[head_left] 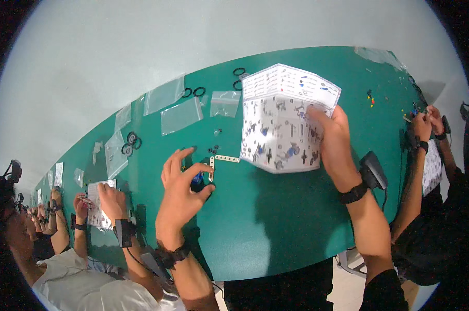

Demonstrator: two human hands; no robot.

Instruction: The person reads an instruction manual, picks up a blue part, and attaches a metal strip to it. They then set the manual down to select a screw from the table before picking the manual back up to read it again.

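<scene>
My right hand (334, 142) grips a folded instruction sheet (281, 129) by its right edge, thumb on the printed face. The sheet is held up over the green table and shows small pictures of parts and assembly steps. My left hand (180, 189) is low over the table with fingers spread and thumb and forefinger apart. Beside its fingertips are a small blue and black piece (197, 180), partly hidden by the hand, and cream perforated beams (227, 158) forming an angle. Several tiny black pieces (212, 151) lie just beyond them.
Clear plastic bags (181, 116) and black rings (199, 92) lie toward the far edge of the green table (234, 228). Black-rimmed wheels (131, 144) rest at left. Other people's hands work at left (112, 202) and right (422, 124). Small coloured pieces (370, 100) lie at far right.
</scene>
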